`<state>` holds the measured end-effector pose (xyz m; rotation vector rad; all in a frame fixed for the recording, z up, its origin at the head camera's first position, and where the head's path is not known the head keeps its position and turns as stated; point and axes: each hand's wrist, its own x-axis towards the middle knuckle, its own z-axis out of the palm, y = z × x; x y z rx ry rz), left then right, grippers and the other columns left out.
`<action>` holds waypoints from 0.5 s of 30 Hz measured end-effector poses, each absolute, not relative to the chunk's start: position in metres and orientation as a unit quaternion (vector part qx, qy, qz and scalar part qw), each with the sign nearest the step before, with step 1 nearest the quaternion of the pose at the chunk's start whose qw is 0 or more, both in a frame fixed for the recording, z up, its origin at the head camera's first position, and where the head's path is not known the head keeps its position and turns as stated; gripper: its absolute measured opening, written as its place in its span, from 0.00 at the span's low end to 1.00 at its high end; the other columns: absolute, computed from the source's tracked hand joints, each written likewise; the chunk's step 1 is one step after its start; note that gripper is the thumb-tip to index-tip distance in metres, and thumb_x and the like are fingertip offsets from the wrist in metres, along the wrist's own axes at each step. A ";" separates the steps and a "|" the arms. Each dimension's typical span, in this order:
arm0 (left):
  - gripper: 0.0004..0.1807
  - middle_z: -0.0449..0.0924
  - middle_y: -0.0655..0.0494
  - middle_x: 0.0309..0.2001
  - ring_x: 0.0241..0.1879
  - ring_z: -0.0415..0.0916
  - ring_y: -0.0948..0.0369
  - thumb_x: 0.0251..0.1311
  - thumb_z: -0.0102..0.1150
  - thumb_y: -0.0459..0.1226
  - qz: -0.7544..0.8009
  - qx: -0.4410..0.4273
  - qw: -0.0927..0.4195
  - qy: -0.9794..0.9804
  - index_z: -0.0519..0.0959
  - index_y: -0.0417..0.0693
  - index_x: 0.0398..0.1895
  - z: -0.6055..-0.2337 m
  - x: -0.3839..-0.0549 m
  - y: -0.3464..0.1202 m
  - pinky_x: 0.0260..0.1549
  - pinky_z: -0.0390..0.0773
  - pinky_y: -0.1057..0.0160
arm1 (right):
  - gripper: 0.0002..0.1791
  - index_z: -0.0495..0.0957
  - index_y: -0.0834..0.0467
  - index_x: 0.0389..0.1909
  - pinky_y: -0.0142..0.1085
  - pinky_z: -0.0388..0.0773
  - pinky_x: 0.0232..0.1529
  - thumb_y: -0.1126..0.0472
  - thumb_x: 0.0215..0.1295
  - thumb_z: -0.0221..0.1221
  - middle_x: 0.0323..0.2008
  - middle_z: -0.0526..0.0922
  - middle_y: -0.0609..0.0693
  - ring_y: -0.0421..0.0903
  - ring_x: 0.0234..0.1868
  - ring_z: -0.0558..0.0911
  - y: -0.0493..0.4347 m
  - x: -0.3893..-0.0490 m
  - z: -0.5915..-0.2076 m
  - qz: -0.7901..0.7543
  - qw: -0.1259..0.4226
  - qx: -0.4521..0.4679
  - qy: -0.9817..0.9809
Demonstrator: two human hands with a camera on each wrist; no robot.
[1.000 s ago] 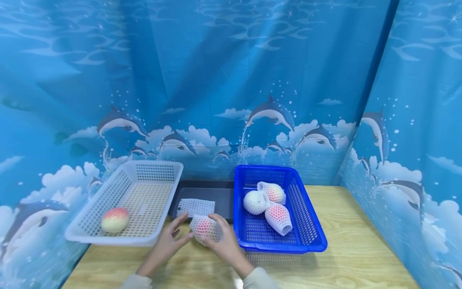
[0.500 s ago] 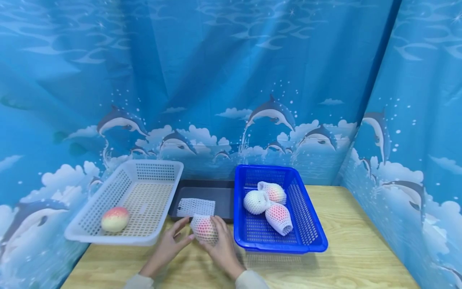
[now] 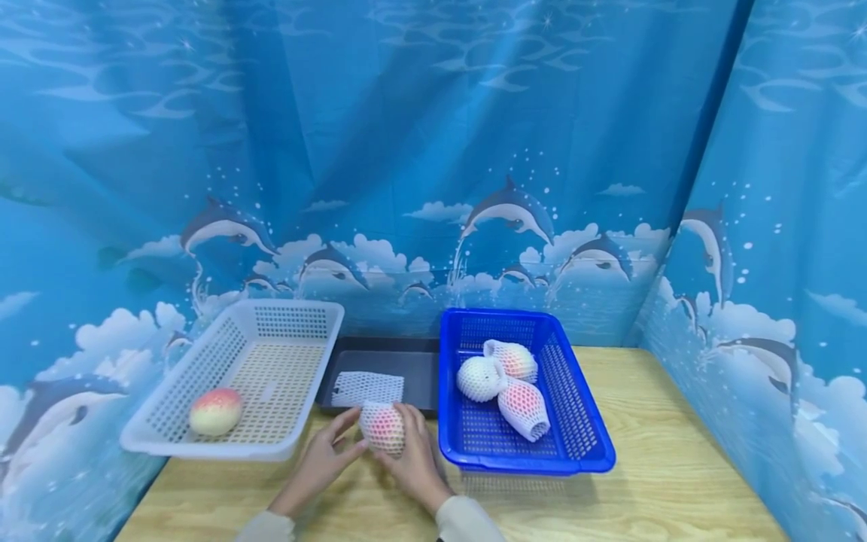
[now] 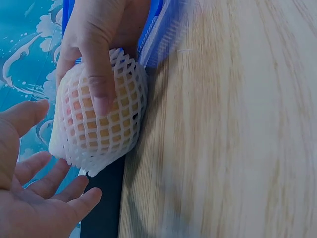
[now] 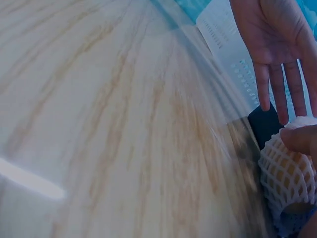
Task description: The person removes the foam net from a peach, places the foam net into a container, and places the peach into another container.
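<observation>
Wooden tabletop (image 3: 667,436): white basket (image 3: 284,376) at its left edge, blue basket (image 3: 518,464) rightward, dark tray (image 3: 421,370) between. The left hand (image 3: 323,456), relaxed and free, faces the right hand (image 3: 415,456), which grips a net-wrapped peach (image 3: 382,427) at the tray's front edge.

five fruits (image 3: 384,429), two baskets (image 3: 521,468), one tray (image 3: 421,373), two hands (image 3: 415,463)

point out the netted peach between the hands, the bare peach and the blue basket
Netted peach (image 3: 383,429): head view, middle of its netted side
Bare peach (image 3: 216,412): head view, middle of its body
Blue basket (image 3: 528,465): head view, front rim
</observation>
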<state>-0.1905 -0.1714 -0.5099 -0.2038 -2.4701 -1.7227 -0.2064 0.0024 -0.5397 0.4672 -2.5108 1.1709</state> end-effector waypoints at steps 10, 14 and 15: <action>0.33 0.70 0.35 0.62 0.62 0.67 0.38 0.53 0.68 0.33 -0.582 -0.072 0.063 -0.808 0.69 0.35 0.63 -0.509 -0.193 -0.164 0.58 0.70 0.40 | 0.46 0.66 0.57 0.64 0.50 0.70 0.64 0.64 0.40 0.75 0.60 0.70 0.55 0.54 0.60 0.73 0.003 -0.210 -0.538 0.456 0.131 0.145 -0.868; 0.32 0.70 0.35 0.62 0.62 0.67 0.39 0.53 0.68 0.33 -0.585 -0.070 0.063 -0.806 0.69 0.36 0.63 -0.508 -0.192 -0.164 0.59 0.70 0.40 | 0.46 0.66 0.57 0.64 0.50 0.70 0.64 0.64 0.40 0.75 0.60 0.70 0.55 0.54 0.60 0.73 0.003 -0.210 -0.537 0.462 0.129 0.140 -0.866; 0.32 0.71 0.35 0.62 0.62 0.67 0.39 0.53 0.68 0.33 -0.585 -0.069 0.063 -0.806 0.70 0.36 0.63 -0.507 -0.192 -0.164 0.59 0.70 0.40 | 0.46 0.66 0.58 0.64 0.50 0.70 0.64 0.64 0.40 0.75 0.60 0.70 0.55 0.54 0.60 0.73 0.003 -0.210 -0.537 0.465 0.129 0.140 -0.865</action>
